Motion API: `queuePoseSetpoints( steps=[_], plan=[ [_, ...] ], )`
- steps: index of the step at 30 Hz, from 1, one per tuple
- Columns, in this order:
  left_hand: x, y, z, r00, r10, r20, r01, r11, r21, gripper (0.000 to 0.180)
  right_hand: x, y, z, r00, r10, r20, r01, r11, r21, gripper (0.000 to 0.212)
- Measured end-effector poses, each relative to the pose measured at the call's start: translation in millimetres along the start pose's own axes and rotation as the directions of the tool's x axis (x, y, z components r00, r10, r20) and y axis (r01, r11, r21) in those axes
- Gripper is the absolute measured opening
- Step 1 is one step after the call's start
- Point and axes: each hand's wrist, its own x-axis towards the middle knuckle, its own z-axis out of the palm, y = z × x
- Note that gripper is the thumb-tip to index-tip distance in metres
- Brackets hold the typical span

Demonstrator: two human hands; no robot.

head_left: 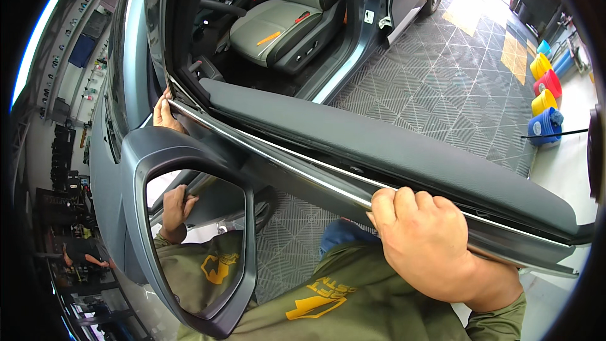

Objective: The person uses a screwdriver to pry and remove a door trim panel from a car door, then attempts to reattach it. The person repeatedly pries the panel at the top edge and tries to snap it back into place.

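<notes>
A long window trim strip (303,180), dark with a bright chrome edge, runs along the top of the open car door (293,199). My right hand (424,230) is closed over the strip toward its rear end, fingers curled across the top edge. At the front end, beyond the side mirror (136,202), my left hand (166,115) pinches the strip with its fingertips; the mirror housing hides part of that hand. Between the strip and the dark padded door panel (379,142) a gap shows. The mirror glass (202,265) reflects a hand and my green shirt.
On the grey car seat (271,22) lie an orange pry tool (269,38) and a slim red-handled tool (302,17). Yellow, red and blue buckets (547,82) line the right wall. Shelves stand at the left, where a person (82,251) is bent over.
</notes>
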Motion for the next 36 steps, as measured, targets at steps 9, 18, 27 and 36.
queuePoseSetpoints(
  steps=[9,18,27,36],
  plan=[
    [-12,-31,-9,0.95,0.313,0.016,-0.307,0.94,-0.147,0.039,1,4,-10,0.993,0.116,-0.005,-0.114,0.987,0.11,0.043],
    [-17,-22,17,0.937,0.348,-0.022,-0.349,0.937,-0.018,0.043,-17,10,3,0.992,-0.012,-0.124,0.01,1.0,-0.019,0.04],
    [-152,17,184,0.862,-0.458,-0.218,0.289,0.796,-0.531,0.032,-32,9,17,0.968,-0.133,-0.211,0.121,0.99,-0.068,0.048],
    [-301,69,194,0.503,-0.781,0.37,0.818,0.292,-0.496,0.031,-42,-6,7,0.994,-0.006,-0.11,0.003,1.0,-0.028,0.065]
  ],
)
